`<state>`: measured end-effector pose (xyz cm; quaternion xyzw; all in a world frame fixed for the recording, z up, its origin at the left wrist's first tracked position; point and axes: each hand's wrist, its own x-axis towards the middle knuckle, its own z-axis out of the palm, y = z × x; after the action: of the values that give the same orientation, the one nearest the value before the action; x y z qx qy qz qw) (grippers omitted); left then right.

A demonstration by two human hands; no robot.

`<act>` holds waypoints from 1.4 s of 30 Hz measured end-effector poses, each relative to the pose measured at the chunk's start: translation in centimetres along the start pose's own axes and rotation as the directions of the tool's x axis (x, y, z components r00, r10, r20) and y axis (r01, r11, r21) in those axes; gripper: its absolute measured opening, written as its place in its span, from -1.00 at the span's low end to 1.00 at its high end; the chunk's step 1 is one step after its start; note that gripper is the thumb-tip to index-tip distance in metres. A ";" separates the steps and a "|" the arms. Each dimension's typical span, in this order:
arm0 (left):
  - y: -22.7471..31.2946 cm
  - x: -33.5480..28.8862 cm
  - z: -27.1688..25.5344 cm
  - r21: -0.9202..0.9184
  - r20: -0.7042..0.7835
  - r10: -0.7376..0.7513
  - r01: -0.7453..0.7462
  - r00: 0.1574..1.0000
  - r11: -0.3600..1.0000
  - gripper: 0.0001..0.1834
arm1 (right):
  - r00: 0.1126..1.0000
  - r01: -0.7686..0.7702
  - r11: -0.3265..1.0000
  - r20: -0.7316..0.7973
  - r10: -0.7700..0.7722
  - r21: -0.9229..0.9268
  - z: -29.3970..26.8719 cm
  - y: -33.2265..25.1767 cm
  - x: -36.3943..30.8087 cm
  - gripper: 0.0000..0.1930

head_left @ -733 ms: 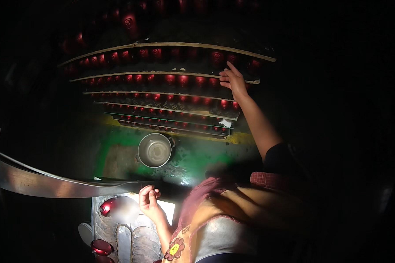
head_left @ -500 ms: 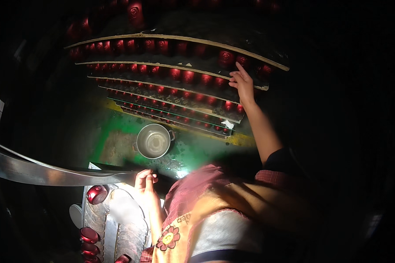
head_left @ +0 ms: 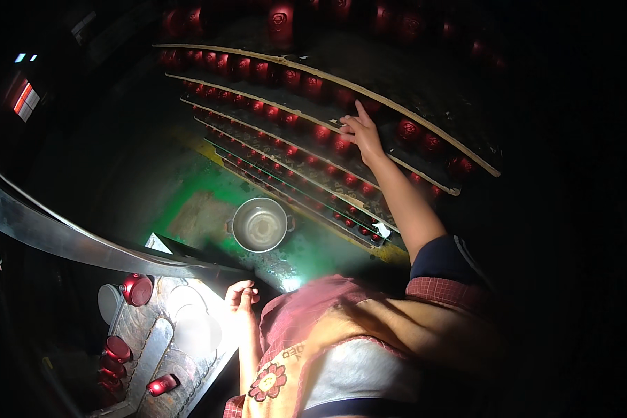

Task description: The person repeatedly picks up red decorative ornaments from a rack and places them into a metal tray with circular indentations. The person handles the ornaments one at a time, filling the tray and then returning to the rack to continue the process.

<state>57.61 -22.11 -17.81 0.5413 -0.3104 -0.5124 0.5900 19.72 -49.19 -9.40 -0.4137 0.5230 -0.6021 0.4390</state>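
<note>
Here's the right hand (head_left: pixel 363 136), out at the end of a bare forearm, up against the dark racks: the fingers (head_left: pixel 361 111) spread unevenly, index stretched forward, the others bent back, nothing visible between them. One dim red jar (head_left: pixel 345 97) sits just beyond, close to that index tip; whether they touch, I cannot tell. A brighter jar (head_left: pixel 341 143) lies just below the bent fingers, slightly left, and a third jar (head_left: pixel 408 129) shows to the right, clear of the hand, beneath the same wooden shelf edge (head_left: pixel 425 120).

Down low, the left hand (head_left: pixel 241 299) curls, fingertips drawn in toward the thumb; pinching something or not, I cannot tell. It's beside the glare on the slatted conveyor (head_left: pixel 134 326), where a shiny red jar (head_left: pixel 138 290) rests well to the hand's left. Another jar (head_left: pixel 163 384) lies farther down. Between hands and racks, a metal pot (head_left: pixel 260 224) stands on the green-stained floor (head_left: pixel 188 182).
</note>
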 end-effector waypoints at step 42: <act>18.6 52.7 12.9 0.413 0.055 0.470 -0.448 0.881 0.793 -0.44 | 0.923 -0.223 0.974 0.311 0.228 -0.052 8.0 4.6 1.2 -0.70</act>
<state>65.57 -77.86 -7.12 0.5749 -0.5187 -0.2624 0.5759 27.51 -52.78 -13.02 -0.4450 0.4949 -0.4699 0.5798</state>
